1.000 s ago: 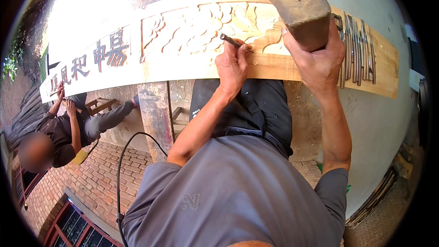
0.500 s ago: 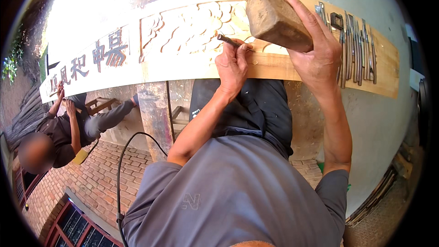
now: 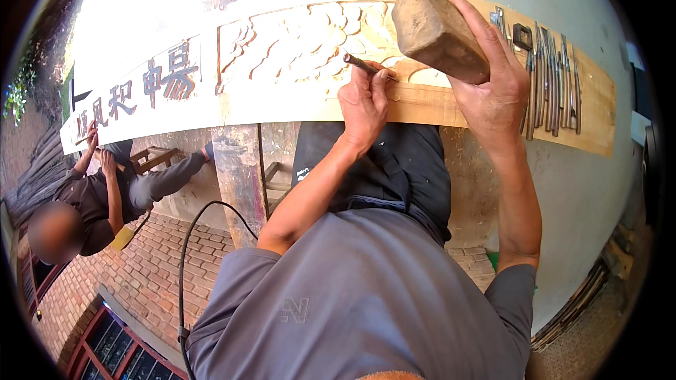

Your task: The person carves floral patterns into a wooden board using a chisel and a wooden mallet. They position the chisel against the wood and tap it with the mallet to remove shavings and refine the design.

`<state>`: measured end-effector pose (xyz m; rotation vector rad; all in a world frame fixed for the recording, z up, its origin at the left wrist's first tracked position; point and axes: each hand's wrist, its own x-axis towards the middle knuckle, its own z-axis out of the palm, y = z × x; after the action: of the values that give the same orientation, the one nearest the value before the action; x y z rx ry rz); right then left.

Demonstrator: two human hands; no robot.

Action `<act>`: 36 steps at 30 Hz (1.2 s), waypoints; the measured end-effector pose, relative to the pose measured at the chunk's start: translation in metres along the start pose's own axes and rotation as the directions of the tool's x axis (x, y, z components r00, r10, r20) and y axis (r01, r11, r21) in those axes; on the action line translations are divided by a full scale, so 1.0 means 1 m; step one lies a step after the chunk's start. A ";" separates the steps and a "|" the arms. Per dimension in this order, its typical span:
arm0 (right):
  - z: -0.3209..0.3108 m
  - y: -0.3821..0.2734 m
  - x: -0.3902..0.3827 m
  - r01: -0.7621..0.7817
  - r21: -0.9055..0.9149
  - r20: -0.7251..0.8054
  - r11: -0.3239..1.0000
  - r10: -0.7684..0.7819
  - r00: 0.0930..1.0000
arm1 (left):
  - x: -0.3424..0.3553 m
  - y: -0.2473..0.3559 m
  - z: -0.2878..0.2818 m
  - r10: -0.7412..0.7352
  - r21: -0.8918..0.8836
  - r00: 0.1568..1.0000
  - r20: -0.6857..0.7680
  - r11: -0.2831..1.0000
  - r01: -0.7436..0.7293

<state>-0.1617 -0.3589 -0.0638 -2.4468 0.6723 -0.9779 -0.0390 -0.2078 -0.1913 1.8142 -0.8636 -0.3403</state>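
A long pale wooden board [image 3: 282,107] lies across in front of me, with a raised floral relief [image 3: 331,24] carved inside a sunken panel. My left hand [image 3: 364,104] is closed around a carving chisel [image 3: 360,64]; its handle end leans up and left, and its tip meets the board near the panel's lower edge. My right hand [image 3: 493,88] grips a worn wooden mallet [image 3: 440,32], whose blocky head is raised to the right of the chisel, apart from it. The mallet's handle is hidden by my fingers.
Several chisels and gouges [image 3: 553,88] lie side by side at the board's right, near a dark square metal piece [image 3: 522,36]. Dark carved characters [image 3: 149,84] mark the left part. A seated co-worker [image 3: 91,204] works there. A wooden beam [image 3: 238,169] supports the board; a black cable [image 3: 184,267] hangs nearby.
My left hand and the chisel have shifted slightly right along the board. The mallet has also moved a little right, still raised in my right hand.
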 end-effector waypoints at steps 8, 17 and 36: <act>0.000 0.003 -0.001 0.261 -0.439 0.262 0.860 -0.155 0.952 | 0.002 -0.013 0.000 0.266 0.196 0.938 0.225 0.930 -0.311; -0.003 -0.009 0.005 -0.138 0.213 -0.052 0.967 0.152 0.987 | 0.000 0.000 0.005 -0.041 -0.103 0.999 -0.029 0.994 0.038; -0.016 0.007 -0.004 0.019 -0.226 0.031 0.974 -0.013 0.999 | -0.003 -0.006 0.013 -0.109 -0.111 0.994 0.003 0.988 0.109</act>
<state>-0.1774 -0.3652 -0.0593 -2.6614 0.7944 -0.9136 -0.0460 -0.2135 -0.2022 1.7614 -0.7302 -0.4464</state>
